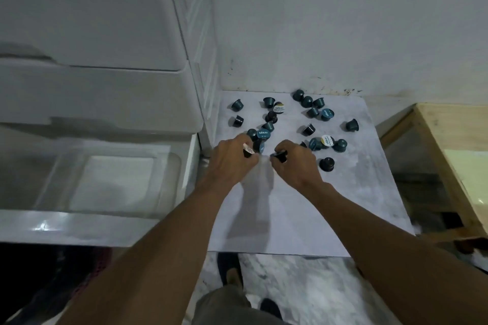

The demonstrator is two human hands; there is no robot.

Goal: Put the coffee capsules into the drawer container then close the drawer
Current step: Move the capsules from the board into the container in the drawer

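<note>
Coffee capsules (307, 129) scattered over far part of surface (290, 214), right of open drawer (113, 179). Left grip (232, 163) pinching 1 capsule; right grip (293, 163) grasping another. Step in hand: pick-up. Next: carry both left, release over drawer. Closing not yet due, about 20 capsules outstanding.

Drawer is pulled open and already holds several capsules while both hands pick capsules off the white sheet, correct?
Not quite: the head view shows no capsules in the open drawer. The left hand and right hand do pick capsules off the white sheet.
</note>
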